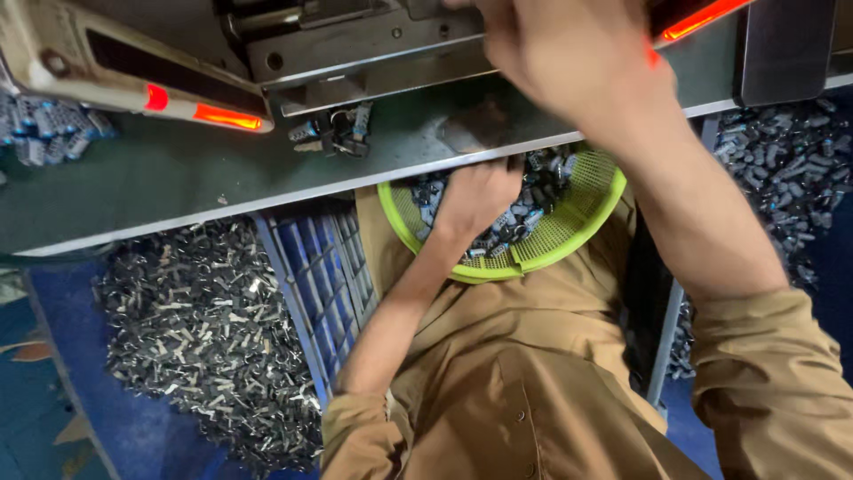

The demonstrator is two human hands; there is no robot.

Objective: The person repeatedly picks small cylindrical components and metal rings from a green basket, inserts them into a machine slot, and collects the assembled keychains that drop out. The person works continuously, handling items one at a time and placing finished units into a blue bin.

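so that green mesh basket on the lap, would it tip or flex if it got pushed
The green mesh basket looks like thin perforated plastic, so it probably flexes. It sits tilted on the lap, loaded with small parts, so a push could well spill it. The left hand inside likely steadies it.

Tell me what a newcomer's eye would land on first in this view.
First, the bright lime-green perforated plastic basket in the person's lap at centre, full of small dark metal parts, with the left hand dipped into it. Next, the glowing orange-red lights on the grey metal machine along the top, where the blurred right hand reaches. Lower left, a heap of silvery metal pieces lies beside a blue plastic crate.
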